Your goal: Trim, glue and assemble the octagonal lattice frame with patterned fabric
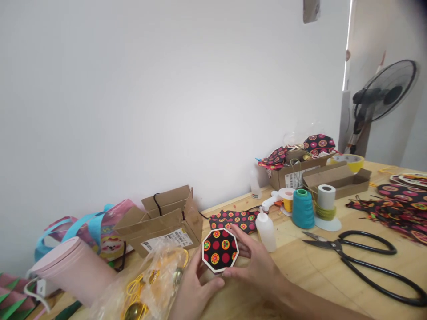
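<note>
Piece: octagonal card (220, 250), black floral fabric face, white edge; held upright just above table (300, 271), front centre.
L hand (195, 289): fingers pinch card's lower-left edge.
R hand (256, 262): fingers grip card's right side.
Nearby: glue bottle (266, 229) just right; scissors (363, 258) farther right.

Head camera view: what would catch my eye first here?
Probably the octagon piece, black cloth with bright dots and a white edge, held low in the middle between the left hand and right hand. Next, the big black scissors lying on the wooden table at the right. Behind them stands a teal thread spool, and a black fan sits at the far right.
</note>
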A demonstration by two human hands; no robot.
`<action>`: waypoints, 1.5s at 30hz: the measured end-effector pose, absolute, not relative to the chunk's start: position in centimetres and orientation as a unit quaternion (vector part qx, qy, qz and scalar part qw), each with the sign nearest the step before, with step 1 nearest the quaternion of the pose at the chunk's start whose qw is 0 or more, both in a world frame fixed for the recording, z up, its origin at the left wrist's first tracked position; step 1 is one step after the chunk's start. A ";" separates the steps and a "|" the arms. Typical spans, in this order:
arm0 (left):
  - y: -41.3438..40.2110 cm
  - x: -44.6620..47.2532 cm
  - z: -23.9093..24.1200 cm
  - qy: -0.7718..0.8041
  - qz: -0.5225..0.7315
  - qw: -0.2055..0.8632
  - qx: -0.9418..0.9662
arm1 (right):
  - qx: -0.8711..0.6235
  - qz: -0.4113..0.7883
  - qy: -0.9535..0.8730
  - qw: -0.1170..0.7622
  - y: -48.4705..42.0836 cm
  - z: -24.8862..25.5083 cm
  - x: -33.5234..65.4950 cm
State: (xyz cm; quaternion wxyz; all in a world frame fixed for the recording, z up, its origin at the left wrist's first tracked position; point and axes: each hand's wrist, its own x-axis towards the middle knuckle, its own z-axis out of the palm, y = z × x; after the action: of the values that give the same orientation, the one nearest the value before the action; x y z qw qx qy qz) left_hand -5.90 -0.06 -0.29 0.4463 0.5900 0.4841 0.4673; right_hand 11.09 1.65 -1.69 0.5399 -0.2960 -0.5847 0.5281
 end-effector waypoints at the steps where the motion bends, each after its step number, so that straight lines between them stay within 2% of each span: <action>1: -0.1 -5.8 -0.2 0.497 0.467 0.420 0.599 | -0.302 0.513 -0.595 0.540 1.6 -1.6 11.2; 6: -0.4 -5.5 0.5 0.529 0.465 0.342 0.622 | -0.316 0.466 -0.631 0.534 1.4 -1.3 11.4; 11: -0.5 -5.7 0.7 0.525 0.466 0.318 0.637 | -0.309 0.453 -0.637 0.543 1.3 -1.2 11.6; 15: -0.1 -6.4 -0.1 0.512 0.471 0.341 0.632 | -0.266 0.496 -0.617 0.551 1.5 -1.1 11.7; 21: 0.5 -7.4 -1.4 0.428 0.514 0.441 0.598 | -0.201 0.575 -0.557 0.565 1.8 -1.1 11.6; 26: 0.6 -7.3 -1.5 0.426 0.514 0.456 0.588 | -0.200 0.602 -0.519 0.573 1.6 -0.8 11.5; 37: 0.4 -7.0 -1.6 0.407 0.530 0.476 0.572 | -0.270 0.560 -0.477 0.621 1.5 0.4 12.1; 45: 0.6 -6.4 -1.0 0.435 0.530 0.470 0.556 | -0.329 0.588 -0.425 0.604 1.7 -0.5 11.5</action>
State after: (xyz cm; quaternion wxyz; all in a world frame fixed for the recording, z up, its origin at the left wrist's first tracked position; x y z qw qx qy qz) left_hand -6.41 0.62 -1.01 0.4698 0.5557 0.4351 0.5302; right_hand 11.54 1.75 -0.46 0.6037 -0.3293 -0.4253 0.5884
